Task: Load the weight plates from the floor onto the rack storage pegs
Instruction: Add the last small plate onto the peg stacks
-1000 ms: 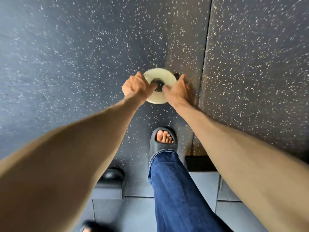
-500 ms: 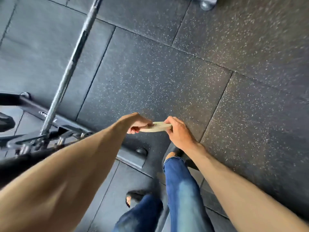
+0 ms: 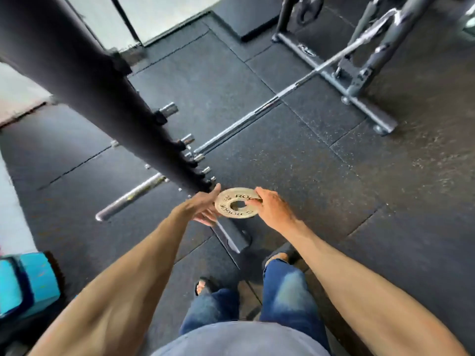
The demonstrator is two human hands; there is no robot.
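Not much loaded yet, I reckon: on the rack upright (image 3: 77, 65) the pegs (image 3: 168, 111) I can see look bare. The small plate (image 3: 237, 206) is off the floor, nearly flat in the air just beside the lowest pegs. Left hand (image 3: 203, 208) props its left rim on fairly straight fingers. Right hand (image 3: 273, 209) pinches the right side, thumb in the hole. It's not on a peg yet.
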